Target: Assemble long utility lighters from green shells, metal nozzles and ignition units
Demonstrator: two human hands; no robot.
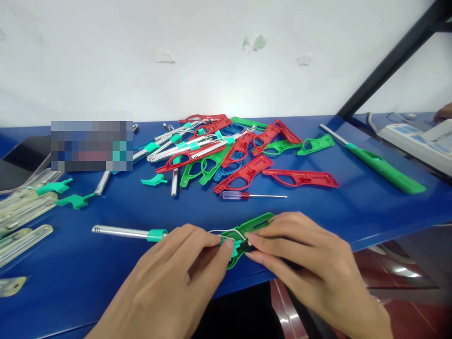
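A green lighter half-shell (pixel 263 220) lies open side up at the table's front edge, between my hands. My left hand (pixel 176 273) pinches a small teal trigger piece (pixel 234 249) over the shell. With closed fingertips, my right hand (pixel 310 263) grips a small black part (pixel 244 245) beside it. A thin white wire loops above the shell. To the left, a silver metal tube (pixel 122 231) with a teal collar (pixel 157 235) points away from my left hand; its inner end is hidden behind my fingers.
Red, green and blue half-shells (pixel 247 175) and silver tubes (pixel 180 149) are piled toward the wall. A screwdriver (pixel 235 195) lies in front. Clear parts (pixel 26 245) and teal triggers (pixel 76 201) sit left, an assembled green lighter (pixel 384 169) right. Part of a person's hand (pixel 443 113) shows far right.
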